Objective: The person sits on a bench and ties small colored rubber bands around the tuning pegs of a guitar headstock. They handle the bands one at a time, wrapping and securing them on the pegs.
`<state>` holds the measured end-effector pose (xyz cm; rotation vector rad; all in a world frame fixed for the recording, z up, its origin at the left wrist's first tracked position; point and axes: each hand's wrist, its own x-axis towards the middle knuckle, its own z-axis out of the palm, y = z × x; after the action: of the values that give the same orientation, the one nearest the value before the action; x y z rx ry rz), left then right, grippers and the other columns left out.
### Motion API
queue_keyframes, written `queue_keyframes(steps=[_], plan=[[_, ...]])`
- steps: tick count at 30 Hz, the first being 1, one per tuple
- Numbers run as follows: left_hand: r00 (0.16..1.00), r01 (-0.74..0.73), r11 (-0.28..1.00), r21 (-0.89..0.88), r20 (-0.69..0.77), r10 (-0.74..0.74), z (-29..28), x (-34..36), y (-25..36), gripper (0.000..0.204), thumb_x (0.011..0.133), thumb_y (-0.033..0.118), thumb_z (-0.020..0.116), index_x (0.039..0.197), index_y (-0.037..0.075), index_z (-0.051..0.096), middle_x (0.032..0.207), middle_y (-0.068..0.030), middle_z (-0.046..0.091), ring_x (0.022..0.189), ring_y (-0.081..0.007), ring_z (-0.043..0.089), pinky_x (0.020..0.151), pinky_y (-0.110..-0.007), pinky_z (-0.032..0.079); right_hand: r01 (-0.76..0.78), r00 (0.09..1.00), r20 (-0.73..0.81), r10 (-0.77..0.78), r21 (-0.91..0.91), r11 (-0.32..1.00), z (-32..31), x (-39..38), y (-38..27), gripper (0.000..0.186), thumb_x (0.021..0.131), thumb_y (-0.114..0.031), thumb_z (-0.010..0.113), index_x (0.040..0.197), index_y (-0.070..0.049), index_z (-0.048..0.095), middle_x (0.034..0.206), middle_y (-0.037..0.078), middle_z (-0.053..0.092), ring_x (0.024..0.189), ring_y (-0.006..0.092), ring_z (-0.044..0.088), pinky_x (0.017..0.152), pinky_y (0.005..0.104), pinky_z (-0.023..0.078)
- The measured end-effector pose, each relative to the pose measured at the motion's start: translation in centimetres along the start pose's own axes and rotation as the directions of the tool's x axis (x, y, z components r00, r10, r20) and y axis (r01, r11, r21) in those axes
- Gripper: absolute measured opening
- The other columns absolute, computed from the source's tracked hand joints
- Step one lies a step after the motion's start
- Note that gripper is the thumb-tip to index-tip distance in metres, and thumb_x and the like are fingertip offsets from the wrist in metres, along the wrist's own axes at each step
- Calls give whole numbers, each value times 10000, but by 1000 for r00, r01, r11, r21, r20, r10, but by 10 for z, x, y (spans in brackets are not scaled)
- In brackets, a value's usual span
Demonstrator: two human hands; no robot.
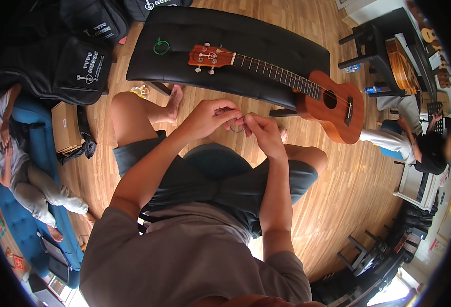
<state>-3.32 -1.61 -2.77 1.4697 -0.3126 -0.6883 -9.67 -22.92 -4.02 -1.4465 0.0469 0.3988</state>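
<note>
My left hand (211, 118) and my right hand (267, 135) meet above my lap, fingertips pinched close together. Between them is a thin coiled string (237, 131), a small dark loop hanging just under the fingers. Both hands appear to grip it, though the fingers partly cover it. Beyond them, a brown wooden ukulele (320, 113) lies face up across a black padded bench (184, 33). Its headstock (209, 56) points left, and its body sticks out past the bench's right end. A green coiled string (161, 46) lies on the bench left of the headstock.
Black instrument bags (56, 66) and a cardboard box (66, 128) are at the left. A person (23, 174) sits on a blue sofa (18, 204); another person (409, 138) sits at the right. A guitar (402, 66) rests near a black chair (361, 48).
</note>
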Motion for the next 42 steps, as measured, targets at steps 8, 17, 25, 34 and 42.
queue_keyframes(steps=[8,17,25,34,42], plan=[[993,-23,995,-102,114,35,-11,-1,2,158,986,108,662,1076,-16,701,892,-49,709,703,-97,621,661,-237,515,-44,928,338,-156,516,855,-1,-6,0,531,1074,-367,462,1300,87,621,1110,162,672,969,188,590,816,308,438],[994,-66,997,-42,82,70,-11,-3,-3,158,986,91,655,1085,-18,711,903,-50,717,751,-95,644,685,-241,528,-77,994,103,45,329,941,9,-3,6,341,908,-147,770,1163,69,705,994,146,741,843,176,676,814,312,543],[996,-61,998,10,-59,61,-7,-2,2,222,992,165,668,1077,-36,710,832,-51,704,697,-91,635,631,-245,512,72,957,-284,-49,69,995,34,7,5,239,954,-85,708,1150,50,713,973,119,756,761,133,698,693,239,561],[998,-22,1000,-4,-56,22,-6,2,-5,271,1017,203,640,1147,-30,683,800,-24,671,674,-70,624,602,-225,502,147,867,-479,-140,-23,989,44,12,16,222,944,-83,716,1140,22,715,977,96,758,707,93,665,564,198,475],[990,-23,1000,-2,-142,22,-6,2,-1,266,1036,201,606,1169,-21,664,766,-28,650,630,-67,615,542,-211,468,177,869,-405,-286,-284,942,50,11,-3,282,972,-72,652,1246,-15,677,1110,76,744,847,94,669,597,216,479]])
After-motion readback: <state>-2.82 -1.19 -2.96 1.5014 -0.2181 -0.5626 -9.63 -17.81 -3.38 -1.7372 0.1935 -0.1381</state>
